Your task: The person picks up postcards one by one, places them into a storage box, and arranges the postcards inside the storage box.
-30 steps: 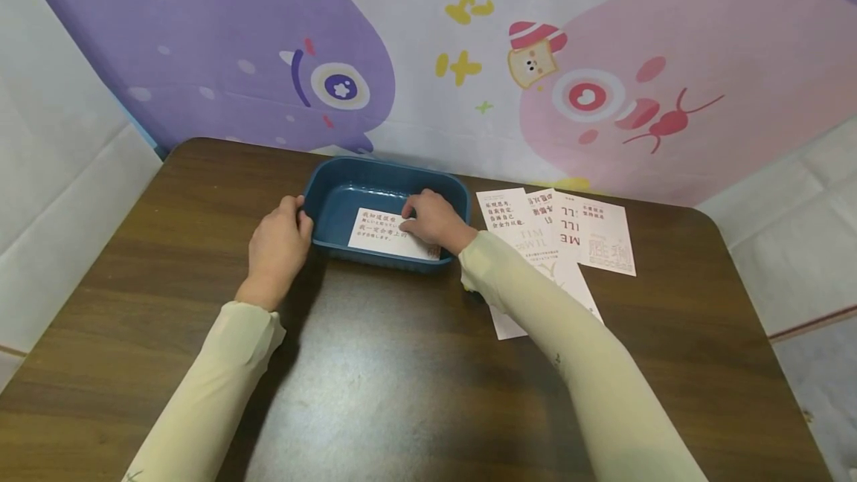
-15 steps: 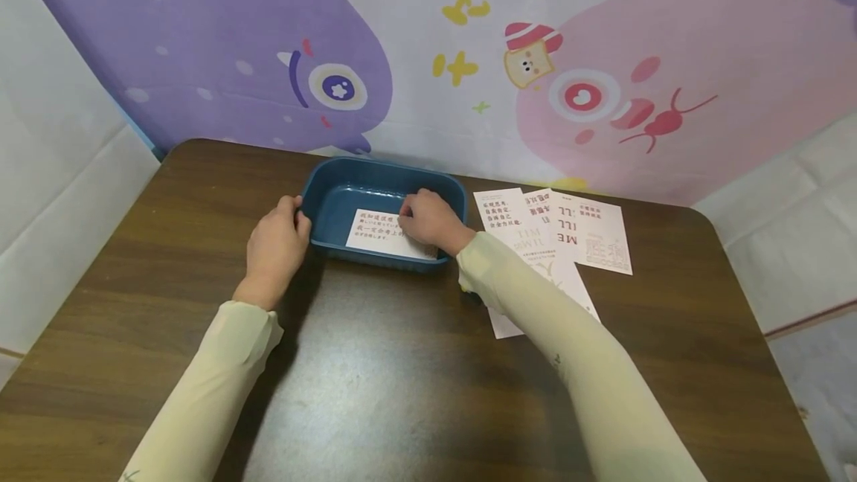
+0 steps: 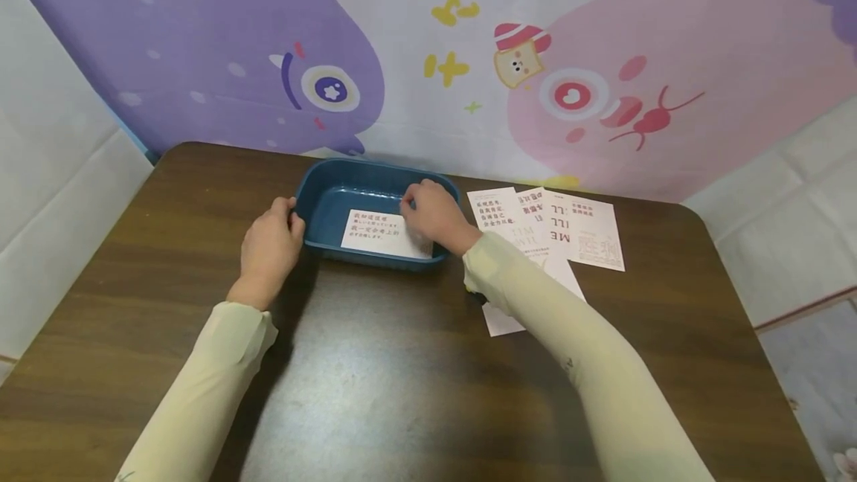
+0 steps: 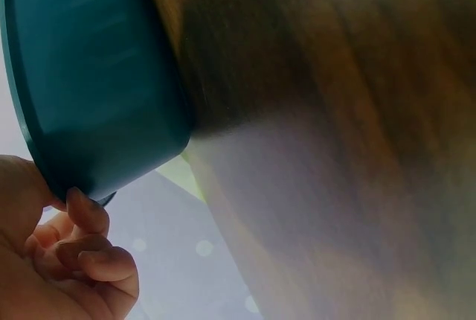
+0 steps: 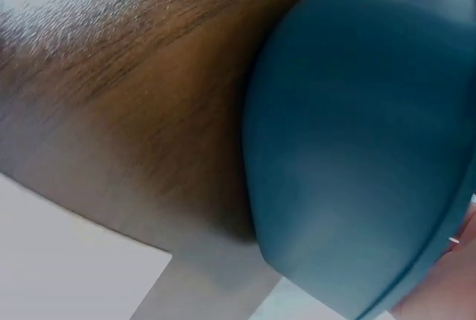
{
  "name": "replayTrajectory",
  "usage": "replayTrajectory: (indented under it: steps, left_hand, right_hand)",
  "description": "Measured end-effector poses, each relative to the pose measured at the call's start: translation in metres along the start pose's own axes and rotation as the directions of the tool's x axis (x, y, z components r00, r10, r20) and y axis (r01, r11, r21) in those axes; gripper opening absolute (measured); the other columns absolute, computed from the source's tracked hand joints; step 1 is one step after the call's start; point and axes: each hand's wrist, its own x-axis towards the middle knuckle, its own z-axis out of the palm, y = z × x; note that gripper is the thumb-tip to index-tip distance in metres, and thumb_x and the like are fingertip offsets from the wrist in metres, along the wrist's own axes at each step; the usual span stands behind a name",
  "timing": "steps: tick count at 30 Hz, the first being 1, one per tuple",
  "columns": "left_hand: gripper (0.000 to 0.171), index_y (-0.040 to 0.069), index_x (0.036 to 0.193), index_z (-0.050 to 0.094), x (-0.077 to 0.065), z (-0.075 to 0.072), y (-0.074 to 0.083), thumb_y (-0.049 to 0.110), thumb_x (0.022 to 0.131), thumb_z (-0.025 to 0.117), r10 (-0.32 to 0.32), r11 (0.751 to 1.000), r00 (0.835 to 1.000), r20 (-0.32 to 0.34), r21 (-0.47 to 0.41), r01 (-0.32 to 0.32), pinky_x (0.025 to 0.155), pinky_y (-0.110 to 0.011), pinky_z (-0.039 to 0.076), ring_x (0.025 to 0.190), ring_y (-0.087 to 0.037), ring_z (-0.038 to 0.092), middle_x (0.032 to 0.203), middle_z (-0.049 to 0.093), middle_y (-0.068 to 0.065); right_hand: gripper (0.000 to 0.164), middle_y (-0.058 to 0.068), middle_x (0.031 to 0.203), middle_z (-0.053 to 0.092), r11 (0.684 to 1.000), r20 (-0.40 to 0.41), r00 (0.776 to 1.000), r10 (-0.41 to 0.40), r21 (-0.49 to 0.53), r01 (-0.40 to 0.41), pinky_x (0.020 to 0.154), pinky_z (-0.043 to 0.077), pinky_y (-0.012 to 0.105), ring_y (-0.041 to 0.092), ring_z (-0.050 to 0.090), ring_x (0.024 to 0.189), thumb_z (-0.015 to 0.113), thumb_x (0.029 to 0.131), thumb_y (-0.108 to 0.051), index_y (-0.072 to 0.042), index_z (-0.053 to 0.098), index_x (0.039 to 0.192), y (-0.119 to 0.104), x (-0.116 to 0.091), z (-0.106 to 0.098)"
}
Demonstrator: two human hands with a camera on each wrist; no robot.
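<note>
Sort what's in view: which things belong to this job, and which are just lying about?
In the job:
tray
card inside it
left hand, gripping the tray
right hand, at the card
probably the loose cards

Just there, apparently:
table
printed cloth behind

Person is wearing pale yellow-green long sleeves (image 3: 201, 385); cuffs (image 3: 248, 335) are flaring loosely; small dark motif (image 3: 570, 365) is marking right one; black-and-yellow piece (image 3: 478, 297) is peeking at right cuff's 7 o'clock.
</note>
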Motion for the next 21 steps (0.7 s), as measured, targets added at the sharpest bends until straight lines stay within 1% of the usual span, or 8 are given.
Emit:
replayTrajectory:
  steps: [6, 10, 15, 21]
  left_hand:
    - [0.035, -0.009, 0.119, 0.057, -0.001, 0.001, -0.001, 0.010, 0.093, 0.043, 0.003, 1.000, 1.000, -0.002, -0.002, -0.003, 0.080, -0.065, 0.048, 0.094, -0.051, 0.061, 0.116, 0.066, -0.034]
    - [0.036, -0.009, 0.119, 0.057, 0.000, 0.001, -0.001, 0.011, 0.093, 0.043, 0.010, 1.000, 1.000, -0.007, -0.002, -0.010, 0.079, -0.065, 0.049, 0.092, -0.051, 0.061, 0.115, 0.066, -0.034]
    - [0.036, -0.009, 0.120, 0.056, 0.000, 0.000, 0.000, 0.010, 0.093, 0.043, 0.014, 1.000, 1.000, 0.004, -0.008, -0.014, 0.080, -0.065, 0.049, 0.091, -0.051, 0.061, 0.116, 0.065, -0.035]
    - [0.037, -0.009, 0.122, 0.055, 0.000, -0.002, 0.000, 0.011, 0.093, 0.043, 0.008, 1.000, 1.000, 0.020, -0.010, -0.007, 0.079, -0.065, 0.049, 0.092, -0.051, 0.061, 0.119, 0.064, -0.035]
  right_hand:
    - [0.033, 0.016, 0.107, 0.066, 1.000, -0.020, 1.000, -0.013, 0.009, 0.013, 0.083, 0.051, 0.043, 0.025, 0.056, 0.090, 0.046, 0.096, -0.019, 0.000, 0.069, 0.109, 0.003, -0.006, -0.010]
    - [0.031, 0.017, 0.106, 0.065, 0.999, -0.030, 1.000, -0.002, 0.035, 0.003, 0.083, 0.051, 0.045, 0.025, 0.055, 0.087, 0.046, 0.096, -0.019, 0.000, 0.068, 0.107, 0.006, -0.010, -0.020]
    - [0.031, 0.018, 0.107, 0.066, 0.999, -0.057, 0.998, 0.006, 0.046, -0.004, 0.082, 0.052, 0.045, 0.026, 0.057, 0.084, 0.046, 0.095, -0.018, 0.000, 0.068, 0.106, 0.011, -0.013, -0.030]
    - [0.030, 0.019, 0.110, 0.064, 0.998, -0.091, 0.995, 0.037, 0.045, -0.033, 0.086, 0.050, 0.048, 0.029, 0.055, 0.093, 0.046, 0.095, -0.019, 0.000, 0.067, 0.105, 0.018, -0.018, -0.040]
